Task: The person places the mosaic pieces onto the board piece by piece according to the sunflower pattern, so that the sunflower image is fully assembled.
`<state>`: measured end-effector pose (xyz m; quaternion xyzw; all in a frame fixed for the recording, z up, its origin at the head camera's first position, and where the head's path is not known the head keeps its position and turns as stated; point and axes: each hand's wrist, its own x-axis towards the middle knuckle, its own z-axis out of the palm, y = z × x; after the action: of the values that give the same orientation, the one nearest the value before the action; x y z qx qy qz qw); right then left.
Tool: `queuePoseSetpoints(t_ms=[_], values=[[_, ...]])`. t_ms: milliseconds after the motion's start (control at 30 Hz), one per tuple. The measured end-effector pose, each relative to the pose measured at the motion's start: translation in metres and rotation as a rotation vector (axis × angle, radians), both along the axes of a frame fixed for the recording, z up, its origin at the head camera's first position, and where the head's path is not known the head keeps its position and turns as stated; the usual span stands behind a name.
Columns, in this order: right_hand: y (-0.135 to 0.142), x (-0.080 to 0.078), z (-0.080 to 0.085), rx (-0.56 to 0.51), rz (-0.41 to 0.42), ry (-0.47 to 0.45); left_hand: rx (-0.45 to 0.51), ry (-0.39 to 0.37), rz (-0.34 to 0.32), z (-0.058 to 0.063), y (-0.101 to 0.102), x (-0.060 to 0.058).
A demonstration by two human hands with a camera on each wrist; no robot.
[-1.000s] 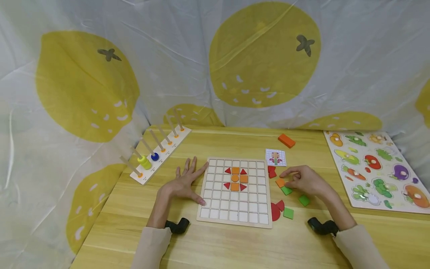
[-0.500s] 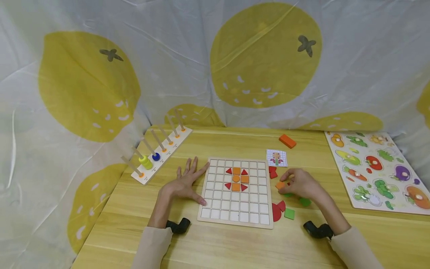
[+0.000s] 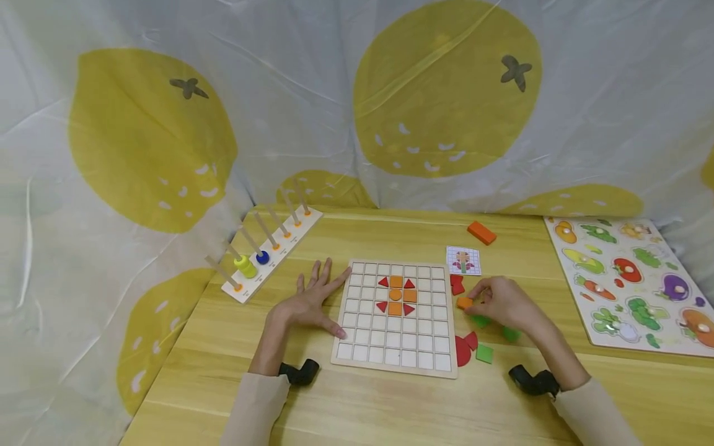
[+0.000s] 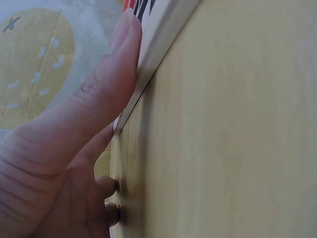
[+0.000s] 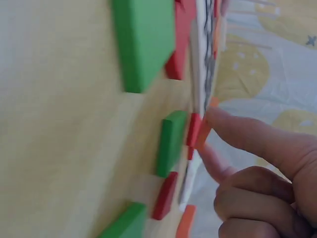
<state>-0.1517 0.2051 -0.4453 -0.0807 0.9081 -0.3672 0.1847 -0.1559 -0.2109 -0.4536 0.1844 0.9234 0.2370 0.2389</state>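
Observation:
In the head view, a wooden grid board (image 3: 393, 370) lies in the middle of the table. Orange squares, an orange round tile (image 3: 395, 295) and several red triangles (image 3: 383, 282) sit in its cells. My left hand (image 3: 309, 303) lies spread at the board's left side, its thumb (image 4: 106, 84) touching the edge in the left wrist view. To the right of the board, my right hand (image 3: 504, 303) pinches an orange square tile (image 3: 463, 303) between thumb and forefinger. The right wrist view shows this orange tile (image 5: 204, 133) edge-on, above loose red and green pieces.
Green tiles (image 3: 484, 354) and red pieces (image 3: 462, 351) lie loose beside the board. A pattern card (image 3: 463, 260) and an orange block (image 3: 481, 233) are behind them. A peg stand (image 3: 287, 246) with rings stands left; a vegetable puzzle (image 3: 636, 285) lies right.
The right hand has closed its thumb and forefinger on the orange tile and picked it up from beside the green tile. The left hand stays at the board's edge.

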Motion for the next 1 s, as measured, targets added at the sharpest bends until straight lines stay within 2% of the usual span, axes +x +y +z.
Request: queuePoseSetpoints(t_ms=[133, 300, 467, 567, 733, 1000], values=[[-0.016, -0.006, 0.007, -0.048, 0.033, 0.052, -0.009, -0.004, 0.007, 0.001, -0.001, 0.0], [-0.061, -0.014, 0.011, -0.09, 0.118, 0.082, -0.007, -0.009, 0.01, 0.001, -0.002, 0.0], [-0.108, -0.024, 0.013, -0.067, 0.165, 0.092, 0.001, -0.009, 0.006, 0.0, -0.002, 0.0], [-0.128, -0.028, 0.011, -0.016, 0.149, 0.086, -0.004, -0.007, 0.002, 0.0, -0.001, -0.001], [-0.142, -0.031, 0.008, 0.031, 0.108, 0.08, -0.006, -0.007, -0.001, 0.0, 0.002, -0.001], [-0.14, -0.033, 0.003, -0.045, 0.109, 0.038, -0.016, -0.008, 0.01, 0.001, 0.002, -0.001]])
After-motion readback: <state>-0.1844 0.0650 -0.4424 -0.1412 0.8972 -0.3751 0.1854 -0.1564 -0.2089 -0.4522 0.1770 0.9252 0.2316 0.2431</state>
